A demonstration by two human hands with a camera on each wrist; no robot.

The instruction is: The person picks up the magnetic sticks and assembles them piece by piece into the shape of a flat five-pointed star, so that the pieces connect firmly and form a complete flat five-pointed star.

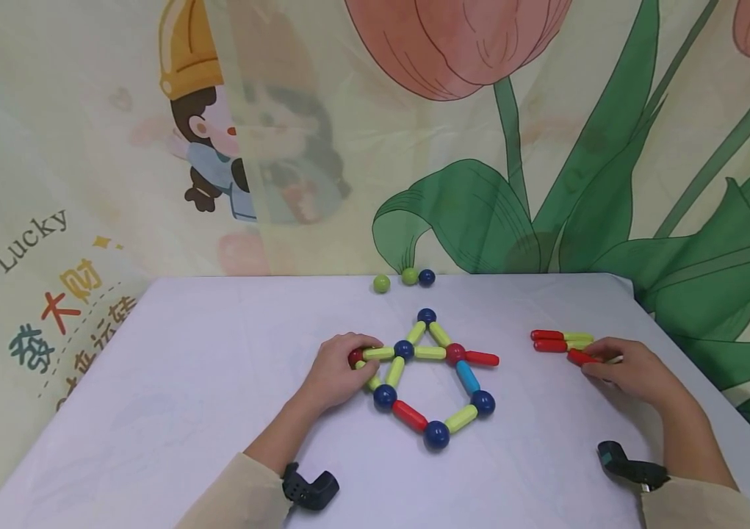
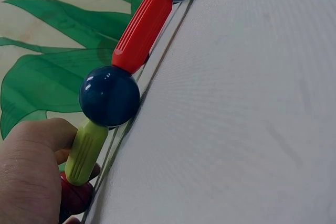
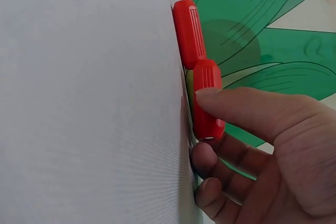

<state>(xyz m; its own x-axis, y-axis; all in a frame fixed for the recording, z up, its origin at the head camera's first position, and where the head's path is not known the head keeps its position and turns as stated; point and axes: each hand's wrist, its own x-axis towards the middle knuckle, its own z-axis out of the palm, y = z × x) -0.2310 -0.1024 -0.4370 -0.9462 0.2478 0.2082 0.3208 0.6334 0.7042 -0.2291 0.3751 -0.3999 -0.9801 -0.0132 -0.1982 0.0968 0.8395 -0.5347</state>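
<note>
On the table lies a figure of magnetic rods and balls, with a blue ball (image 1: 436,436) at its near corner and a red rod (image 1: 482,358) sticking out to the right. My left hand (image 1: 341,375) grips the red ball (image 2: 76,195) at the figure's left corner, beside a yellow-green rod (image 2: 86,153). That ball is mostly covered by the fingers in the head view. At the right, my right hand (image 1: 632,371) pinches a red rod (image 3: 208,100) between thumb and fingers. Just beyond it lie two more red rods (image 1: 549,346) and yellow-green rods (image 1: 579,337).
Along the table's back edge sit two green balls (image 1: 381,283) and a blue ball (image 1: 426,278). A printed cloth (image 1: 308,250) with flowers and a cartoon figure hangs behind the white table (image 1: 216,411).
</note>
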